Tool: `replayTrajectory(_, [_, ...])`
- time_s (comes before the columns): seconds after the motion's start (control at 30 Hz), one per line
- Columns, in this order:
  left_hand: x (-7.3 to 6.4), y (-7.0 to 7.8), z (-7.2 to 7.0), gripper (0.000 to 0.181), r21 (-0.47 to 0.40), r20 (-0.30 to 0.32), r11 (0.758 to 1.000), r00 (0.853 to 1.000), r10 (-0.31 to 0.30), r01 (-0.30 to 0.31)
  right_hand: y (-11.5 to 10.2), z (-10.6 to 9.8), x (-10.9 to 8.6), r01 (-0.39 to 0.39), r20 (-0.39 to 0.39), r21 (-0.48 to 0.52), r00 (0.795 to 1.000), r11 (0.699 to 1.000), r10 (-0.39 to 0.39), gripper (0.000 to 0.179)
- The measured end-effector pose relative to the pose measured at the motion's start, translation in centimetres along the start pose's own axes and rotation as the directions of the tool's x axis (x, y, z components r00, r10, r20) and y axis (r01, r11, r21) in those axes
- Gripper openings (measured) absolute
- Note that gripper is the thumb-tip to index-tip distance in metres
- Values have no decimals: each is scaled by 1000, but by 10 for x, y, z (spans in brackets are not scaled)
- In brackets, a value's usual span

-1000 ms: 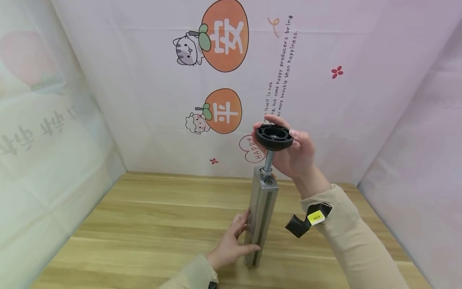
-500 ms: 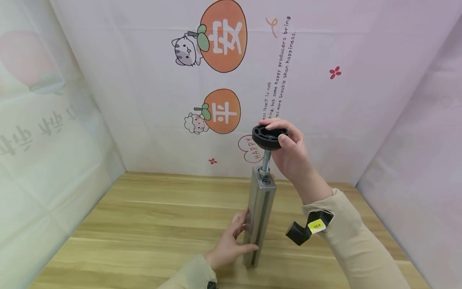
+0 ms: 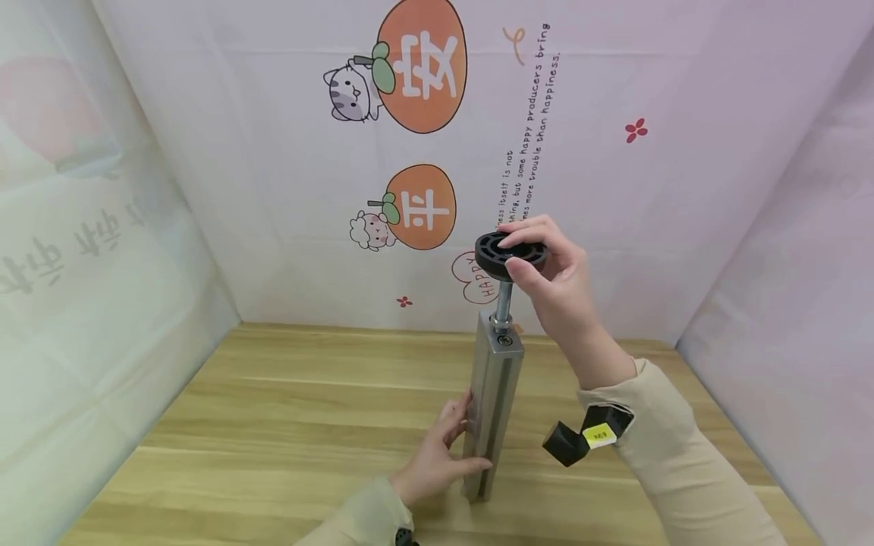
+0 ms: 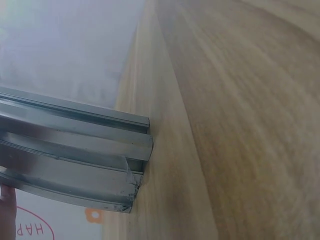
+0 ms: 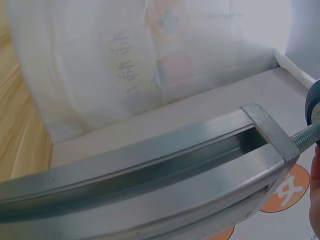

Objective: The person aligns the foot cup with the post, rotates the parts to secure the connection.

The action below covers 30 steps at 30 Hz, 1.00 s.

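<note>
A slotted aluminium profile (image 3: 493,409) stands upright on the wooden table, its lower end meeting the wood in the left wrist view. From its top end rises a threaded rod (image 3: 504,302) with a nut (image 3: 501,322) at the base, topped by a round black levelling foot (image 3: 492,262). My left hand (image 3: 437,459) grips the profile low down, thumb on the near side and fingers behind. My right hand (image 3: 560,277) grips the black foot by its rim, with thumb and a finger over its top. In the right wrist view the threaded rod (image 5: 306,137) enters the end of the profile.
The wooden table (image 3: 287,409) spreads around the profile. Printed white cloth (image 3: 287,152) hangs behind, with further cloth walls at left and right. A black wrist mount (image 3: 567,444) with a yellow label sits on the right sleeve.
My right hand has turned about the black foot, its thumb and fingers shifting from the outer rim onto the top. The left hand and profile stay nearly still.
</note>
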<state>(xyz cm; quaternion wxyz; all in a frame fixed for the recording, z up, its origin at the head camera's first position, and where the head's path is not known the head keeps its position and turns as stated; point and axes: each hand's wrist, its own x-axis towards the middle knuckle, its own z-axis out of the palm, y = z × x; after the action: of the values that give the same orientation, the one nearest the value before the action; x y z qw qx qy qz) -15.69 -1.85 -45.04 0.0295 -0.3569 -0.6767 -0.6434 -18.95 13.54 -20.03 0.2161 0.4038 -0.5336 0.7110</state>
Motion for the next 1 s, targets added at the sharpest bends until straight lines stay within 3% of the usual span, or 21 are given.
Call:
replayTrajectory(0.17, [-2, -1, 2, 98, -12, -5, 1000, 1000, -16, 16, -4, 5, -4, 20, -63, -179, 998, 984, -31, 21])
replayTrajectory(0.47, [-1, 2, 2, 99, -11, -15, 999, 999, -47, 47, -9, 11, -6, 62, -127, -296, 986, 953, -104, 16])
replayTrajectory(0.7, [-2, 1, 3, 100, -10, -19, 1000, 1000, -8, 7, -10, 14, -8, 84, -125, -434, 980, 897, -152, 26])
replayTrajectory(0.87, [-1, 0, 3, 99, 1, -20, 1000, 1000, 20, -20, -10, 13, -7, 88, -117, -454, 981, 887, -157, 32])
replayTrajectory(1.0, [0, 1, 2, 99, 3, -15, 1000, 1000, -10, 10, -9, 10, -7, 106, -82, -404, 985, 909, -151, 41])
